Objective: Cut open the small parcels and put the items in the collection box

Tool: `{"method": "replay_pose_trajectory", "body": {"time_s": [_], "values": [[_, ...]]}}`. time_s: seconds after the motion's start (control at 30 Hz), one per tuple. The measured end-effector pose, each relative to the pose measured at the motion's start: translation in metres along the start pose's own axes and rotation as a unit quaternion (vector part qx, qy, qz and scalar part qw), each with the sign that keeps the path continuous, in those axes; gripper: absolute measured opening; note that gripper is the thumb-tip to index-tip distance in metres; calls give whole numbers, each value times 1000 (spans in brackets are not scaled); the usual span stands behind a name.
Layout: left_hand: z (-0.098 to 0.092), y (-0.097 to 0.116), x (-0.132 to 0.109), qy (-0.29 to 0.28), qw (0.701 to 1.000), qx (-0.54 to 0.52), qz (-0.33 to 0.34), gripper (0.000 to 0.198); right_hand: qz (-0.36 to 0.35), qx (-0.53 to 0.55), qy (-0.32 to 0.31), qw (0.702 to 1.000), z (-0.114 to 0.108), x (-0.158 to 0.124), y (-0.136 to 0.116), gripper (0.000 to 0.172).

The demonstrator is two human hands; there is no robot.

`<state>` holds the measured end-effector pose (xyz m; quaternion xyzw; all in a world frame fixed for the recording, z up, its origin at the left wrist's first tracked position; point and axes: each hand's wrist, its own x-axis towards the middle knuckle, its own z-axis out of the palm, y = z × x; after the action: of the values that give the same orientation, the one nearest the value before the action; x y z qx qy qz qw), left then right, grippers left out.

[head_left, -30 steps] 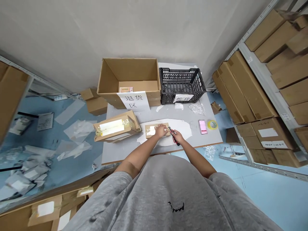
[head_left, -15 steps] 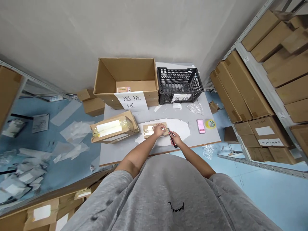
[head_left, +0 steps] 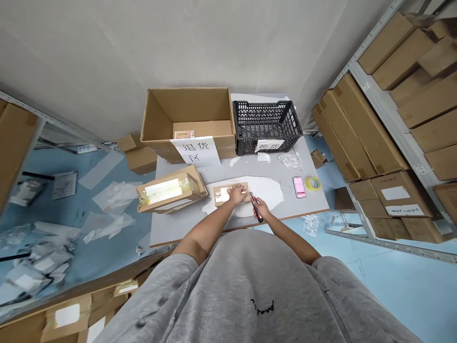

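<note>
A small cardboard box [head_left: 219, 197] with a white label and shiny tape lies flat on a white sheet [head_left: 266, 189]. My left hand [head_left: 236, 194] rests over its right half, fingers curled and closed at that end; the exact grip under the fingers is hidden. In my right hand [head_left: 261, 208] is a red and black utility knife [head_left: 256, 207], fingers wrapped round its handle. The knife's front end points up and left, close to the box's right edge and my left fingertips. Whether the blade touches the box is too small to tell.
A larger taped carton [head_left: 171, 189] stands left of my hands. Behind are an open cardboard box [head_left: 200, 127] with a paper sign and a black plastic crate [head_left: 246, 145]. To the right lie a pink item [head_left: 299, 187], a tape roll [head_left: 313, 184] and bubble wrap [head_left: 290, 160].
The view has shifted slightly. Both hands keep nearly the same place at the small box's right end, the knife still in my right hand.
</note>
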<state>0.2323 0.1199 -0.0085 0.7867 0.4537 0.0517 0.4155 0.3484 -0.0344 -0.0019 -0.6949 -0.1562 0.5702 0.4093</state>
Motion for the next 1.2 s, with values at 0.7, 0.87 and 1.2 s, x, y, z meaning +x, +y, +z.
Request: {"method": "replay_pose_trajectory", "body": {"time_s": [0.7, 0.87, 1.2], "values": [[4, -3, -9, 17, 999, 8, 44, 3, 11, -94, 5, 996, -5, -11, -4, 25], [-8, -7, -19, 54, 995, 52, 69, 31, 13, -74, 36, 997, -23, -17, -5, 30], [-12, -45, -91, 294, 926, 44, -234, 68, -233, -349, 126, 899, 7, 47, -75, 49]]}}
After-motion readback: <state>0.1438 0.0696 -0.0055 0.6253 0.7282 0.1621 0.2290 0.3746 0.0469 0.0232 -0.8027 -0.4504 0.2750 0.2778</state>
